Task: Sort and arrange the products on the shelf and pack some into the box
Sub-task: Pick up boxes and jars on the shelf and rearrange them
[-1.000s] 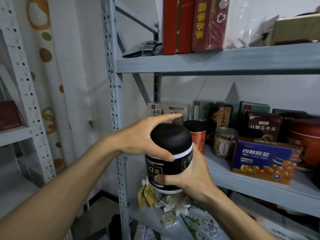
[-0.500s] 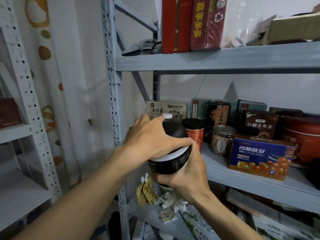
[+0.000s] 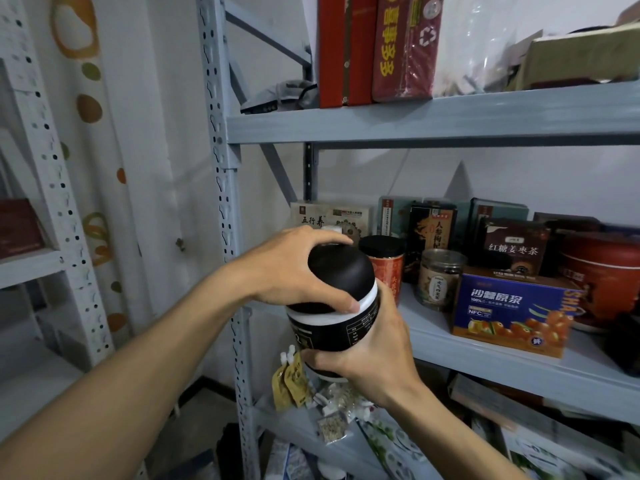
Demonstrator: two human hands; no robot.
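A black jar [image 3: 341, 320] with a domed black lid and a white band is held in the air at the left end of the middle shelf [image 3: 485, 355]. My left hand [image 3: 294, 268] grips the lid from above and the left. My right hand [image 3: 374, 351] wraps the jar's body and base from the right. Behind the jar stand a red can with a black lid [image 3: 386, 268], a clear jar [image 3: 440, 278] and a blue and orange box [image 3: 512, 313].
Dark tea boxes [image 3: 512, 244] and a red pot [image 3: 602, 275] line the back of the middle shelf. Red boxes [image 3: 377, 46] stand on the top shelf. Yellow pouches [image 3: 291, 379] and sachets lie on the lower shelf. A perforated upright [image 3: 225, 202] stands just left of the jar.
Both hands carried the jar up and in towards the shelf's left end. My left hand shifted further over the lid, then back a little so more of the lid shows.
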